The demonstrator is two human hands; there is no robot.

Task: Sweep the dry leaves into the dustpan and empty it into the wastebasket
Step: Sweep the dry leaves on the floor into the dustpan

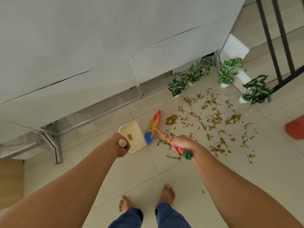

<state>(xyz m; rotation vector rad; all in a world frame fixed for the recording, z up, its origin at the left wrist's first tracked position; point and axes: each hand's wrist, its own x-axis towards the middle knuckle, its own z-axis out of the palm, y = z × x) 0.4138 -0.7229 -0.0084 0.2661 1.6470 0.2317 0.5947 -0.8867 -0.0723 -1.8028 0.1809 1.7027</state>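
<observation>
- Standing barefoot on pale floor tiles [189, 175], I look down past both outstretched arms; my blue trouser legs [171, 216] show at the bottom edge.
- My left hand [120, 145] is clenched around the top of the dustpan's upright handle [122, 143], whose rounded cream end shows above my fist.
- The dustpan [131, 137], cream with a small brown label inside, sits low at the floor just beyond that hand; I cannot tell whether its lip touches the tiles. It holds no leaves.
- My right hand [181, 144] grips the broom [153, 127] near the top of its orange patterned stick, just below the green end cap.
- The broom head, orange bar with blue and yellow bristles, lies just beside the dustpan's open right edge, bristles facing the pan.
- The dry leaves [212, 119] and thin twigs lie scattered across the tiles to the right of the broom head, from near my right hand out toward the plants. A few stray pieces rest close to my right arm.
- Four potted plants [228, 71] in white pots stand beyond the leaves, along the base of a white panelled structure [98, 46] on a metal frame.
- An orange object [295, 127], blurred, sits at the right edge; I cannot identify it.
- Dark railing bars [271, 38] cross the upper right corner.
</observation>
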